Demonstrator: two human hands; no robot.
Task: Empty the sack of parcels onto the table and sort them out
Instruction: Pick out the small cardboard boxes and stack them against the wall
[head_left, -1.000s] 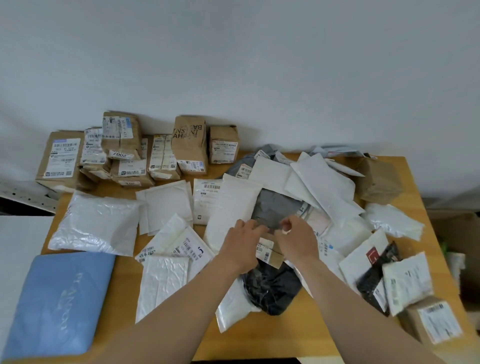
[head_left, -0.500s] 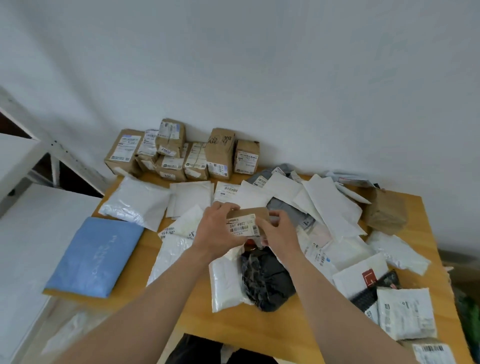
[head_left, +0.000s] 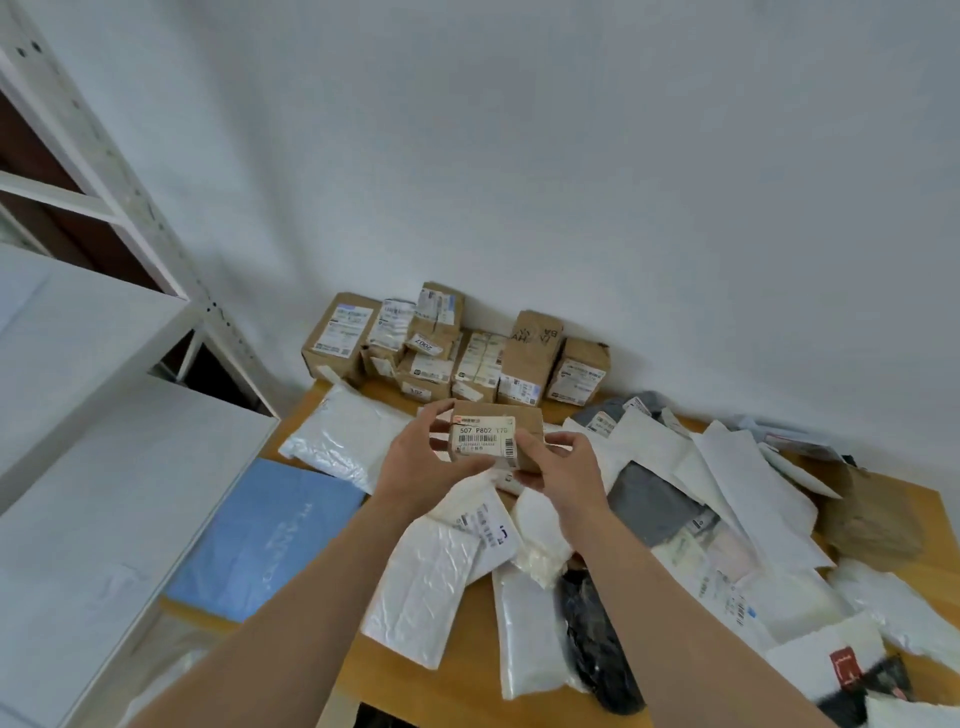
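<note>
A small brown cardboard box (head_left: 527, 431) with a white barcode label is raised above the wooden table (head_left: 415, 686). My left hand (head_left: 421, 467) grips its left end and my right hand (head_left: 563, 470) grips its right end. Behind it, several labelled cardboard boxes (head_left: 457, 353) are lined up against the wall at the table's far edge. White, grey and black mailer bags (head_left: 727, 499) lie piled over the middle and right of the table. No sack is in sight.
A flat blue package (head_left: 265, 535) lies at the table's left front, with a white padded bag (head_left: 337, 441) behind it. White metal shelving (head_left: 104, 364) stands close on the left. A crumpled brown paper bag (head_left: 872, 519) sits at the far right.
Both hands picked the small brown box out of the pile and raised it toward the row of boxes. The view swung left, bringing the shelving in.
</note>
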